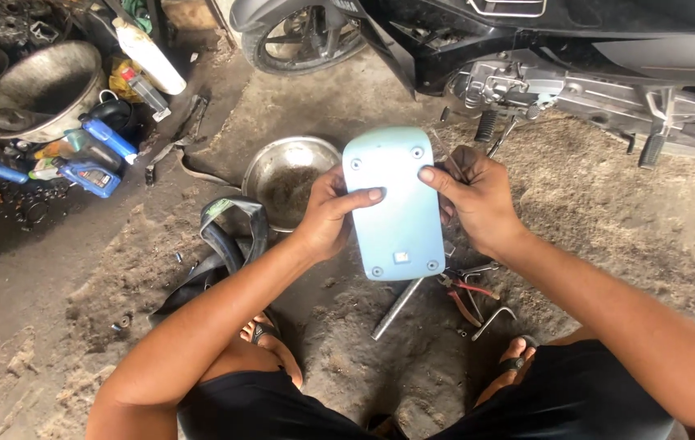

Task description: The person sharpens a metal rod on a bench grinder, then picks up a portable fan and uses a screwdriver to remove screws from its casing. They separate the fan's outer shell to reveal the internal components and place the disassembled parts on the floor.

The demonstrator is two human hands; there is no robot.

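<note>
Both hands hold a pale blue plastic cover, a rounded oblong panel with small screw holes near its corners, lifted above the dirt floor in the middle of the scene. The left hand grips the panel's left edge, thumb laid across the face and fingers curled behind; the right hand clasps the upper right edge, thumb pressed on the front near a screw hole. The panel hides part of what lies beneath it. Just behind and to its left sits a round metal bowl with dark grime inside, partly covered by the left hand. Left of that, a black rubber inner tube lies looped on the ground, touching the bowl's near edge. Below the panel, near the person's sandalled feet, a metal rod, red-handled pliers and a bent hex key are scattered close together. On the far side stands a black motorcycle, its silver engine casing and footpeg just beyond the right hand. At the far left are a large metal basin, blue oil bottles and a white bottle, well apart from the hands.
</note>
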